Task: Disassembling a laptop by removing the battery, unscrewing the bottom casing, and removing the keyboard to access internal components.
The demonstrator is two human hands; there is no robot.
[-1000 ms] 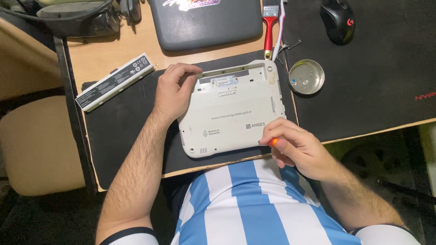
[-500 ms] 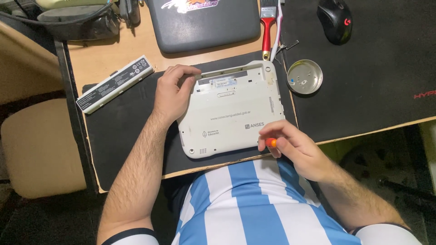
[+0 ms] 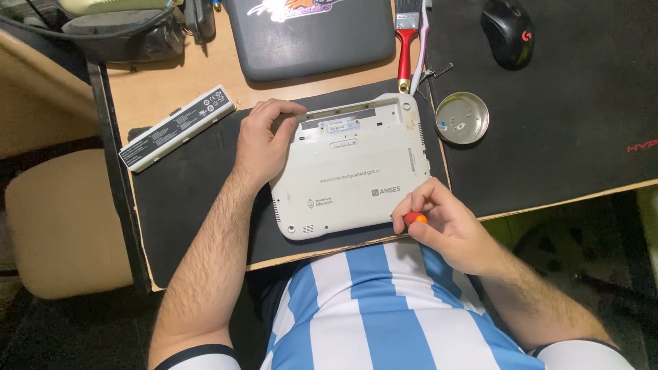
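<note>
Netbook (image 3: 349, 168), one only, white, lies upside down on a black mat (image 3: 185, 199) near the front edge of the surface (image 3: 164, 82); its battery bay along the far edge is open and bare. The left hand (image 3: 264, 140) rests flat on the netbook's ten-o'clock corner, fingers curled over the edge and gripping nothing else. The right hand (image 3: 445, 226) sits at the five-o'clock corner, pinched around a small screwdriver (image 3: 415, 219). Only the orange end of the handle shows; the shaft and tip are hidden behind the fingers, so I cannot tell whether it touches a screw.

One long white battery pack (image 3: 178, 127) lies at nine o'clock from the netbook, half on the mat. One round metal tin lid (image 3: 462, 118) sits at two o'clock; there are tiny bits inside, too small to make out. One red-handled brush (image 3: 406, 41) at twelve o'clock is cut off by the top of the view, as are a dark laptop sleeve (image 3: 312, 38) and a headset (image 3: 103, 31). One black mouse (image 3: 507, 33) rests on a second, larger mat (image 3: 562, 103) that runs out of view at three o'clock.
</note>
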